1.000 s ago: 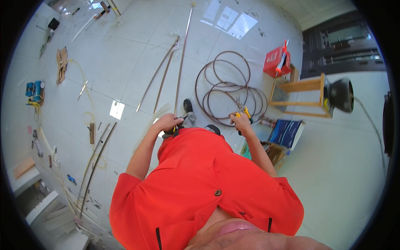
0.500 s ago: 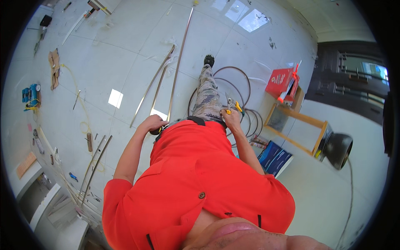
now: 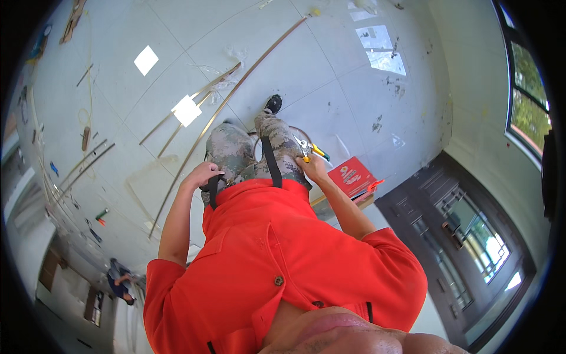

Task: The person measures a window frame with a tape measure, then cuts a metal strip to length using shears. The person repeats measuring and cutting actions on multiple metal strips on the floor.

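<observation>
My right hand [image 3: 314,167] is closed beside my right thigh around a plier-like tool [image 3: 303,145] with bright metal jaws and a yellow grip. A yellow and dark green handle [image 3: 320,153] sticks out beside it; whether it belongs to the same tool I cannot tell. At my left hip, my left hand [image 3: 203,176] has its fingers curled in against the camouflage trousers [image 3: 231,150], by a black strap [image 3: 213,192]. Whatever those fingers hold is hidden. Another black strap [image 3: 270,160] hangs over the front of my trousers.
A long brass-coloured strip [image 3: 236,88] crosses the tiles on my left, with shorter strips [image 3: 171,139] and clear plastic wrap [image 3: 226,74] beside it. To my right stands a red box [image 3: 352,177], with a dark door [image 3: 454,236] beyond. Another person [image 3: 119,280] crouches far left.
The whole view has swung, bringing the door and a window further in. Both legs show now, where mainly one did. The hands stay at my hips; the right still grips the tool.
</observation>
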A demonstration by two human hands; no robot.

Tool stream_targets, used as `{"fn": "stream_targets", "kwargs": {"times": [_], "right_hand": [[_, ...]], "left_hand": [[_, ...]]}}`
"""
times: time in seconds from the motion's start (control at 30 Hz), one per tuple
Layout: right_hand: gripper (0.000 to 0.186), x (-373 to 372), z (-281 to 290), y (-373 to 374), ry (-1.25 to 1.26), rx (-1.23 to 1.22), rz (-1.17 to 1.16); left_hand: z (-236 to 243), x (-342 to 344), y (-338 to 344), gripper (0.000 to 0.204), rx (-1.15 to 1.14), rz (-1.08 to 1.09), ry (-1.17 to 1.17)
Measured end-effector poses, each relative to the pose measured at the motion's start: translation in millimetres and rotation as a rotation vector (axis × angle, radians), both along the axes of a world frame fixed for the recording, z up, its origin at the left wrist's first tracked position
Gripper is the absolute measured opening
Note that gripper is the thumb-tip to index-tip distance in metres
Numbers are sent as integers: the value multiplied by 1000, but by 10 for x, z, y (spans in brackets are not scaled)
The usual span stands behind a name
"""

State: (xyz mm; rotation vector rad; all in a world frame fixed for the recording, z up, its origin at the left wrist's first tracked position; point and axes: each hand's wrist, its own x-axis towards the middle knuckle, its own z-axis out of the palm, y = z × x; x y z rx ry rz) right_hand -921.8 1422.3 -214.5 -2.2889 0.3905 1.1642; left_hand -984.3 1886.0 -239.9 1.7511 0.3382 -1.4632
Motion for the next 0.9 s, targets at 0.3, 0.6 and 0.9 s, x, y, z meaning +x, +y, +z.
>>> {"fn": "stream_targets", "kwargs": {"times": [0.3, 0.6, 0.9], "right_hand": [[34, 989, 525, -237, 35, 210, -281], [36, 1662, 1021, -886, -224, 24, -296], [34, 3887, 2161, -1912, -711, 253, -69]], "left_hand": [[-90, 695, -195, 27, -333, 86, -291], [352, 2357, -660, 18, -433, 226, 70], [1724, 5247, -3678, 60, -412, -154, -577]]}}
